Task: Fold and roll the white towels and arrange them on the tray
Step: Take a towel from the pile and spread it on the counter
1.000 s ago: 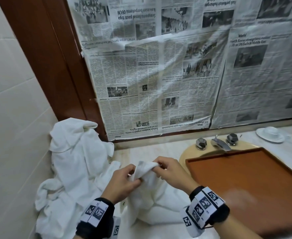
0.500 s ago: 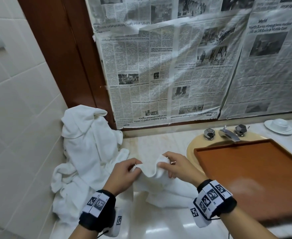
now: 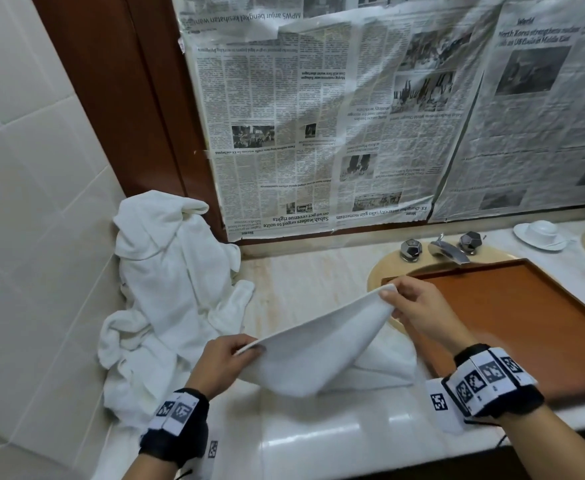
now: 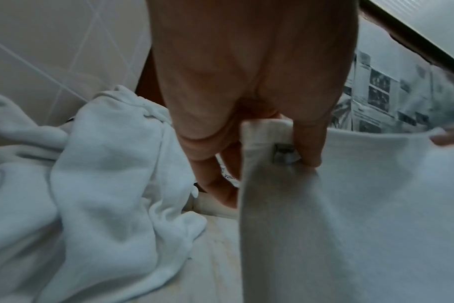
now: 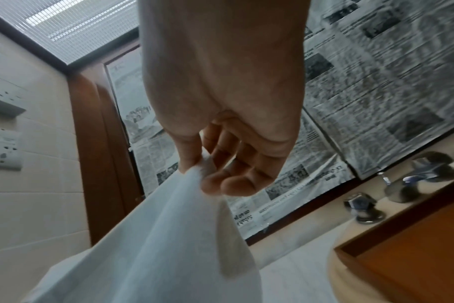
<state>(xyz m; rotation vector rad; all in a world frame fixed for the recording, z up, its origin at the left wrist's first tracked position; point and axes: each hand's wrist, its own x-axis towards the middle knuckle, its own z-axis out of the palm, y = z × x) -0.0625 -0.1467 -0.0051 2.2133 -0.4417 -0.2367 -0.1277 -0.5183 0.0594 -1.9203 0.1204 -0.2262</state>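
Note:
A small white towel is stretched in the air above the counter, held by two corners. My left hand pinches its near corner, where the left wrist view shows a small label on the towel by the thumb. My right hand pinches the far corner, seen close in the right wrist view on the towel. The towel's lower part sags down to the counter. A heap of crumpled white towels lies in the left corner. The brown tray sits over the basin at right.
The tap with two knobs stands behind the tray. A white cup and saucer sits far right on the marble counter. Newspaper covers the back wall; white tiles close off the left side.
The hands have moved apart, the right toward the tray and up, spreading the bunched towel into a taut sheet. The camera has tilted downward.

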